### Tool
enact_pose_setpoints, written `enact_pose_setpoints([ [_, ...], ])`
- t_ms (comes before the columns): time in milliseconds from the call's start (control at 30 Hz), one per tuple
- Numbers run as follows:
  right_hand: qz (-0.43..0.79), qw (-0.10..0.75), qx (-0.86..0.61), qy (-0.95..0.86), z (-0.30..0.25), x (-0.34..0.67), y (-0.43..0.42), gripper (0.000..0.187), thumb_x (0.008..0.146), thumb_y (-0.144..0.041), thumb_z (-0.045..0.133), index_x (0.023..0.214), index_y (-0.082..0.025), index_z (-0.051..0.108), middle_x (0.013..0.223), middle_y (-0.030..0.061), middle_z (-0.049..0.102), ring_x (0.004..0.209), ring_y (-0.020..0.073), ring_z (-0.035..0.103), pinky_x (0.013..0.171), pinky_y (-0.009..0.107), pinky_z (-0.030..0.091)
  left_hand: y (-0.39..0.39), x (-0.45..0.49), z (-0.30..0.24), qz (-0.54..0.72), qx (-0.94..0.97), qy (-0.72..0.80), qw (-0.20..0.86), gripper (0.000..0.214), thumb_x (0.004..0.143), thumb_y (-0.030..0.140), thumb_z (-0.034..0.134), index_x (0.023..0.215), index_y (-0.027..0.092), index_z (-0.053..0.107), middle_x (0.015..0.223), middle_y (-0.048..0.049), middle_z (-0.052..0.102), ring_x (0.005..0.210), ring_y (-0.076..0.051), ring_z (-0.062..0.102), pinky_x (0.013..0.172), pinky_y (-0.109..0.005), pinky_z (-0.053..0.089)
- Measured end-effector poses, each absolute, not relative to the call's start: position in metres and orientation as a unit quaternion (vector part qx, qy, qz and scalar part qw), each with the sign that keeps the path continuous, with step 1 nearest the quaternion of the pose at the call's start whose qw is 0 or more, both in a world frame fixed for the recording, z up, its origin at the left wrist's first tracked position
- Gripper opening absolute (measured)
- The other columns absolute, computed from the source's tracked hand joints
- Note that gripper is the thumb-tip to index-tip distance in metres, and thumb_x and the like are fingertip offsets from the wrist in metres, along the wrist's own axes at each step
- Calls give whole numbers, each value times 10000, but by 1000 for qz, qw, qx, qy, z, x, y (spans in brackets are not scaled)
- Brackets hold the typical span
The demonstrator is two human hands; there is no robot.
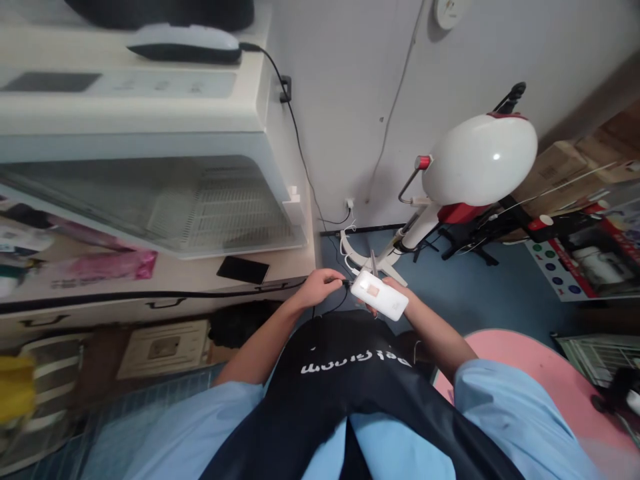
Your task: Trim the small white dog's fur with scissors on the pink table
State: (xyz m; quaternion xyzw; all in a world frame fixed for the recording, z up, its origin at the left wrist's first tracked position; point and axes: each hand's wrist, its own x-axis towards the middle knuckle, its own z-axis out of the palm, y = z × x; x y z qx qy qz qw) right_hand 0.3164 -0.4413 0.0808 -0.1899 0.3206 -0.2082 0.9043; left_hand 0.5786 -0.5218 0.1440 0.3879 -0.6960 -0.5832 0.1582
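My right hand (397, 288) is wrapped round a flat white power bank (385, 300) with a small beige patch on its face. A white cable (353, 270) runs to its upper left corner. A thin metal piece (373, 261) sticks up behind it; I cannot tell what it is or whether the same hand grips it. Just left of the power bank, my left hand (320, 287) pinches a black cable plug (346, 283) between thumb and fingertips, close to its end. I cannot tell whether the plug touches the power bank.
On the left stands a white glass-fronted cabinet (265, 193), with a hair clipper (185, 43) on top. A black phone (243, 269) lies on the counter beneath. Beyond my hands is a white-headed floor-standing dryer (480, 160). A pink round table (530, 373) sits at right.
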Motion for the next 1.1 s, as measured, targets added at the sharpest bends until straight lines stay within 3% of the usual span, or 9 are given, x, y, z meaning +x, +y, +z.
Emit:
enact_pose_setpoints([
  [200, -183, 919, -184, 297, 56, 316, -439, 573, 921, -551, 401, 1083, -42, 607, 728, 149, 703, 656, 278, 659, 699, 454, 554, -517, 578, 142, -605, 403, -659, 193, 319, 740, 405, 623, 837, 118, 724, 845, -74, 732, 753, -162, 623, 765, -275, 501],
  [333, -164, 922, -191, 293, 53, 312, -446, 558, 916, -565, 399, 1020, -67, 628, 720, 137, 710, 609, 245, 636, 674, 420, 546, -513, 566, 144, -619, 447, -619, 185, 257, 728, 372, 607, 723, 127, 685, 735, -58, 703, 704, -150, 604, 728, -262, 480],
  [467, -151, 916, -201, 311, 55, 303, -456, 530, 951, -456, 305, 1063, -43, 619, 803, 157, 727, 649, 243, 653, 690, 412, 532, -511, 554, 147, -613, 474, -606, 178, 220, 742, 339, 603, 694, 134, 668, 683, -44, 689, 659, -140, 589, 707, -256, 465],
  [633, -117, 928, -222, 277, 49, 294, -470, 564, 878, -484, 450, 1151, -15, 604, 824, 169, 733, 700, 262, 680, 713, 385, 546, -507, 547, 145, -574, 503, -618, 189, 192, 759, 285, 587, 666, 136, 666, 661, -37, 688, 654, -140, 601, 717, -255, 466],
  [867, -60, 932, -217, 285, 33, 315, -501, 533, 879, -486, 433, 1116, -49, 625, 784, 148, 747, 666, 253, 699, 584, 320, 535, -508, 557, 123, -543, 554, -596, 207, 192, 764, 272, 568, 660, 135, 656, 671, -34, 680, 676, -148, 602, 717, -259, 466],
  [1000, -76, 932, -179, 306, 26, 344, -505, 516, 886, -487, 445, 1085, -47, 629, 764, 162, 741, 661, 257, 708, 608, 330, 548, -510, 574, 110, -499, 591, -607, 186, 220, 816, 272, 541, 787, 110, 687, 821, -92, 724, 805, -201, 660, 835, -330, 519],
  [1100, -169, 907, -159, 352, 22, 371, -494, 466, 891, -480, 453, 1094, -105, 642, 822, 143, 762, 721, 262, 724, 695, 367, 570, -501, 591, 98, -397, 646, -608, 237, 374, 846, 277, 549, 1117, 61, 687, 1238, -193, 684, 1199, -271, 621, 1098, -416, 446],
])
